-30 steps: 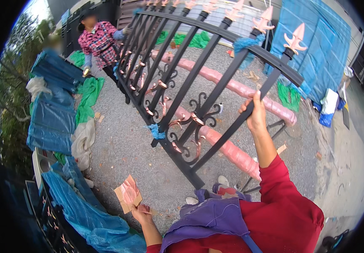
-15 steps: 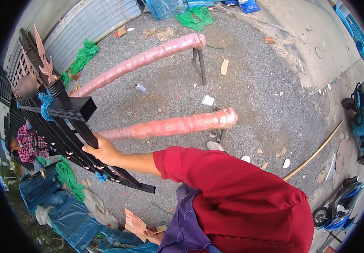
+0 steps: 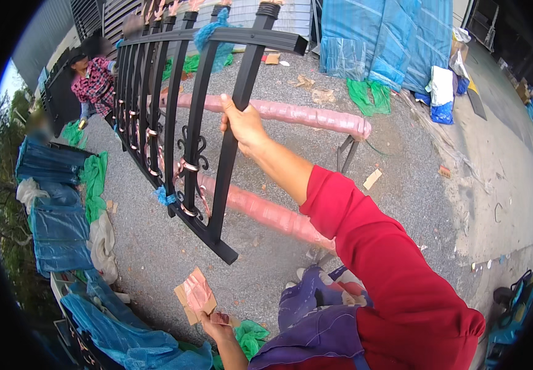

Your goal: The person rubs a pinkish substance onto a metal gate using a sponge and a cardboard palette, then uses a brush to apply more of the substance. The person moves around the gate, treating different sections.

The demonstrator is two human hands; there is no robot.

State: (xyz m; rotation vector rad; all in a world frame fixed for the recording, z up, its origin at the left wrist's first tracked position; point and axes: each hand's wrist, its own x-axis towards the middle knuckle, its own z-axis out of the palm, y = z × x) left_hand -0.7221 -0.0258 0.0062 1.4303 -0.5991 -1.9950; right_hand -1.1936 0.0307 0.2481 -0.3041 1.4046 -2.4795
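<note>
A black metal fence panel (image 3: 222, 185), with upright bars, curled ornaments and copper-coloured accents, stands tilted in front of me. My right hand (image 3: 245, 127) is closed round its nearest end post, below the top rail. Lower down, my left hand (image 3: 216, 328) pinches folded pieces of brown and pinkish cardboard (image 3: 196, 296), away from the panel. Blue wrapping strips (image 3: 214, 31) are tied at the upper rail, and another blue tie (image 3: 164, 196) is near the bottom rail. The panel's far end partly hides behind its own bars.
Two pink-wrapped beams (image 3: 272, 213) lie beyond the panel, one on a metal trestle (image 3: 347, 153). A co-worker in a plaid shirt (image 3: 97, 86) stands by the panel's far end. Blue-sheeted stacks (image 3: 60, 237) line the left; more blue sheeting (image 3: 390, 37) hangs at the back.
The view has swung left, bringing the co-worker further in. The panel now appears more upright and further right, still in my right hand. My left hand keeps the cardboard, now more visible.
</note>
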